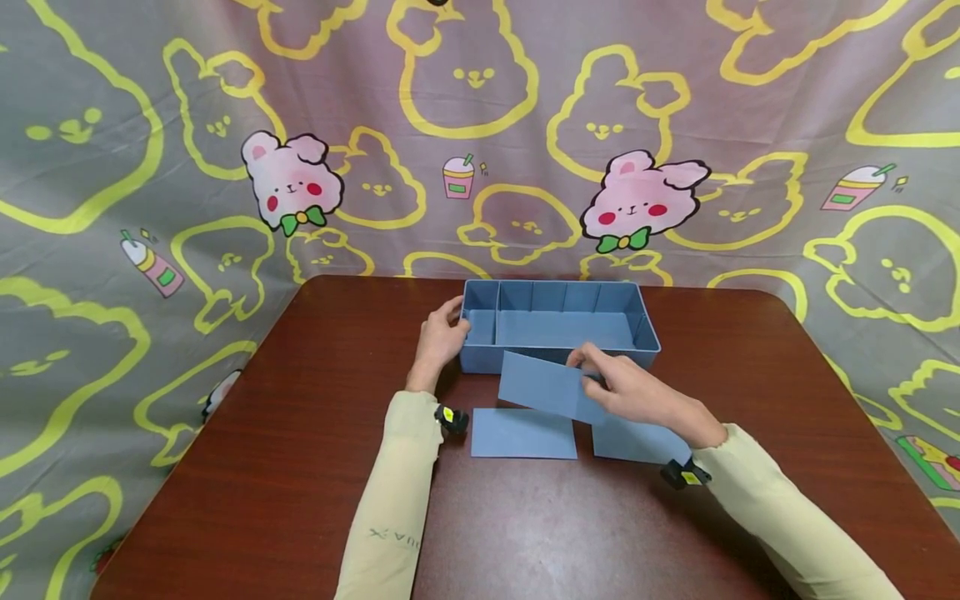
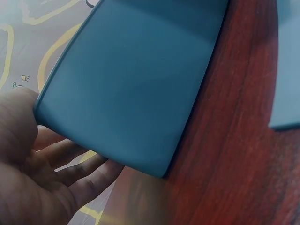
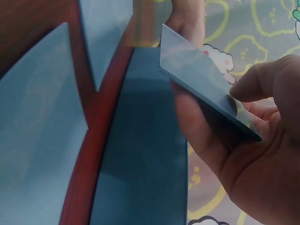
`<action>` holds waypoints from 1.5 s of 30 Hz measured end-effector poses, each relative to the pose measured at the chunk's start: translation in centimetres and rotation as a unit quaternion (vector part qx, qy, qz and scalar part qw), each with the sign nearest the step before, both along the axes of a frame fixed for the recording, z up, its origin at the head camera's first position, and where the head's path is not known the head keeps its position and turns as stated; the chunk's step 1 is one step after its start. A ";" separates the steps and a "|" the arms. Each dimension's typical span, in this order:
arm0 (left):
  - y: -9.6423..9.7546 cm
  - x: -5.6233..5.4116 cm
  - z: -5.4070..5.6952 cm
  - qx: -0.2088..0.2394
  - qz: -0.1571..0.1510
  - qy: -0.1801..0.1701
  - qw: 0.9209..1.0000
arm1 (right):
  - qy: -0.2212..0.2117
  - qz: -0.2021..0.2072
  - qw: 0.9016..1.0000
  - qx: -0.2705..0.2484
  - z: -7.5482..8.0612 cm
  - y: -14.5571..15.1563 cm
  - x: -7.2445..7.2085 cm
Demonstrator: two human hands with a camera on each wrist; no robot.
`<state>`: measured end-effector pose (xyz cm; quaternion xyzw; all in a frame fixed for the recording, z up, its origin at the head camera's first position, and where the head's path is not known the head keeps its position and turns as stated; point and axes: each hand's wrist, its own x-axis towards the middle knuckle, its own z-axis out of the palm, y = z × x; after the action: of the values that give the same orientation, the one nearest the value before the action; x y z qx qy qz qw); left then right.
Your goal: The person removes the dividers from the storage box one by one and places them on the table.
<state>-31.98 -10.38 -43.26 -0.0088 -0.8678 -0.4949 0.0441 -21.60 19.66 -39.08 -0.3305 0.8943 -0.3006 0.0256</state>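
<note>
A blue storage box (image 1: 558, 360) stands on the table, with a slotted inside and one upright divider (image 1: 497, 312) near its left end. My left hand (image 1: 441, 337) grips the box's left end, thumb at the rim and fingers along the outside of the end wall (image 2: 122, 93). In front of the box, my right hand (image 1: 626, 387) pinches a flat blue divider panel (image 1: 536, 382) between thumb and fingers. That panel is tilted above the table and shows edge-on in the right wrist view, the thumb over its face (image 3: 197, 65).
Two more flat blue panels lie on the table before the box, one at the left (image 1: 523, 435) and one at the right (image 1: 637, 442), partly under the right hand. The dark red wooden table (image 1: 300, 467) ends at a patterned curtain (image 1: 525, 225) behind the box.
</note>
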 end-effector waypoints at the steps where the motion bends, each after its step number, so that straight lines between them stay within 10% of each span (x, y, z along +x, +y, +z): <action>1: 0.0 0.0 0.0 -0.002 0.000 0.002 1.000 | -0.001 -0.002 1.000 0.002 -0.1 0.0 0.0; 45: 0.1 -0.2 0.3 -0.001 0.007 -0.009 1.000 | -0.058 0.073 0.996 0.017 -1.7 -0.1 3.6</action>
<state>-32.15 -10.29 -42.96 0.0020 -0.8686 -0.4940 0.0395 -18.01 19.60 -40.79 -0.3767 0.8697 -0.3012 0.1046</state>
